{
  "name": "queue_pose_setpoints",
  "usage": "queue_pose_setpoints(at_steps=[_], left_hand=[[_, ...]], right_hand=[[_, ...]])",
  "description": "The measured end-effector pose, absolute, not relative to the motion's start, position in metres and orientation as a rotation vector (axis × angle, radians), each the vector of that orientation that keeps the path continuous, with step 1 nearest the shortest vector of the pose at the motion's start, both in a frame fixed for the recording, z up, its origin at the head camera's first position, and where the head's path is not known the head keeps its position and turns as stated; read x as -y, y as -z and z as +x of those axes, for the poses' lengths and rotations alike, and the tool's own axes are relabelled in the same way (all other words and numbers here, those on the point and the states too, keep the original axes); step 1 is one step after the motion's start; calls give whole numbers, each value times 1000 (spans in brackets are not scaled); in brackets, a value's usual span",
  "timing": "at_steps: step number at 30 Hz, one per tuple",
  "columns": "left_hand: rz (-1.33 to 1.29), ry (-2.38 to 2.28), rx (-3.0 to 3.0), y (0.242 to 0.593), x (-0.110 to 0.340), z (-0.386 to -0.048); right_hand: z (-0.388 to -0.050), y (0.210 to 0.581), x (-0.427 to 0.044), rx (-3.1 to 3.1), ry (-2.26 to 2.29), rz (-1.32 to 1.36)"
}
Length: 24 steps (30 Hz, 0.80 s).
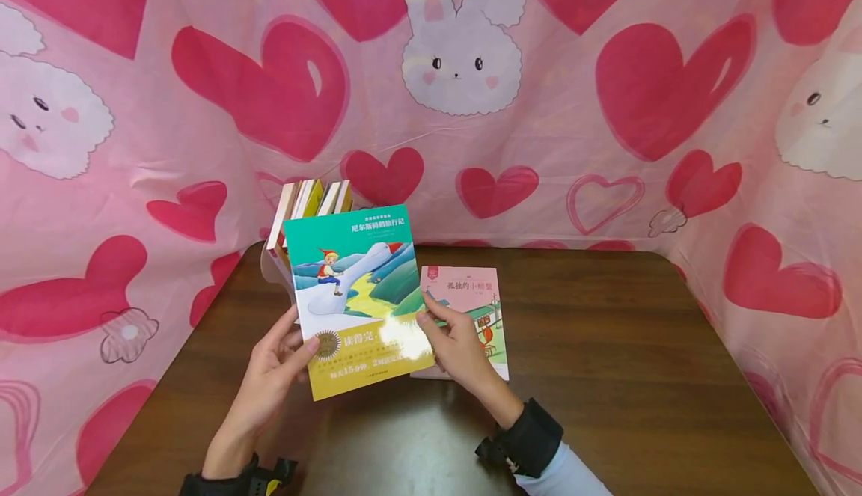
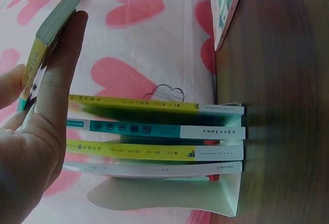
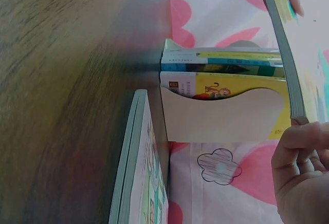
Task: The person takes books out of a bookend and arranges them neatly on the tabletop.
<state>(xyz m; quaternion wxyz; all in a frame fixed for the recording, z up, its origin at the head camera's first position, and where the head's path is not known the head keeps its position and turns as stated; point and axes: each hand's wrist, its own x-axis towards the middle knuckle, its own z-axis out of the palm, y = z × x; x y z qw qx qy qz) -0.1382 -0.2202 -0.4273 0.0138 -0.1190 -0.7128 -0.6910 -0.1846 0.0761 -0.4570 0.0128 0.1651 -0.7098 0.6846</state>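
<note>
Green-and-gold book (image 1: 360, 275): Held aloft over the table, front cover tilted toward the wearer's view, a child riding a white goose across its artwork.
Handling: The slim volume looked light and fairly stiff, its glare-catching cover probably slick and its corners liable to bend; the spine and opposite edge seemed the surest holds, thumbs in front, fingers behind.
Left hand (image 1: 272, 369): Closed around the spine side, thumb on the cover, fingers at the back.
Right hand (image 1: 458, 346): Pinched the opposite edge near the lower corner, thumb in front, other fingers curled.
Pink book (image 1: 471, 290): Lay face up on the table beyond the right hand, partly hidden, atop what appeared to be another volume.
White holder (image 3: 221, 116): Stood at the table's far left, upright books (image 2: 139, 129) inside, spines yellow, teal and white.
Table (image 1: 606, 331): Dark, wood-grained, beneath it all.
Backdrop (image 1: 552, 122): Pink cloth printed with hearts and rabbits.
</note>
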Motion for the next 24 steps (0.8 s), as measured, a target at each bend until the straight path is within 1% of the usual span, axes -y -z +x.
queue_pose_setpoints(at_steps=[5,14,24], left_hand=[[-344,2180,2210,427,216,-137],[-404,2237,2175,430,212,-139],[-415,2291,2178,432,204,-143]], right_hand=[[-187,457,-79,2199,-2130,505],[-187,459,-86,2184,-2123,486],[-191,456,-98,2129,-2136,480]])
